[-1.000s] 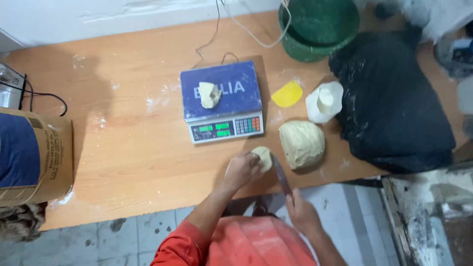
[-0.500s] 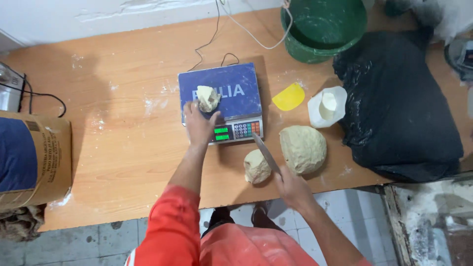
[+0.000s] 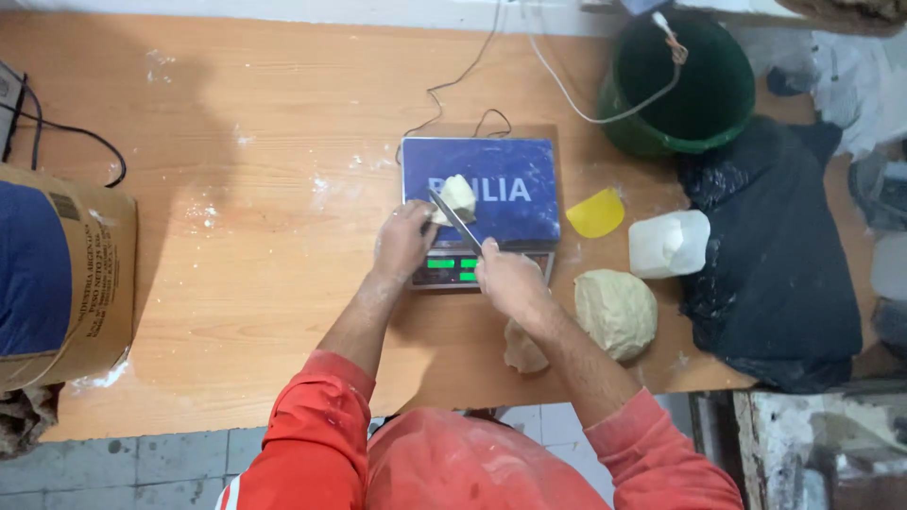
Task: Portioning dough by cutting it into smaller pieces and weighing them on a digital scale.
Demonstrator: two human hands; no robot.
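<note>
Presently the left hand (image 3: 402,243) pinches the small dough piece (image 3: 458,197) on the blue scale (image 3: 482,189) while the right hand (image 3: 507,279) grips a knife (image 3: 455,220) against it; the dough appears soft, light, tacky, best held at its sides.

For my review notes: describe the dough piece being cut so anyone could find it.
On the wooden table sits a blue-topped scale. On its platform lies a small pale dough piece, touched by the left hand and a knife; the other lumps lie on bare wood.
</note>
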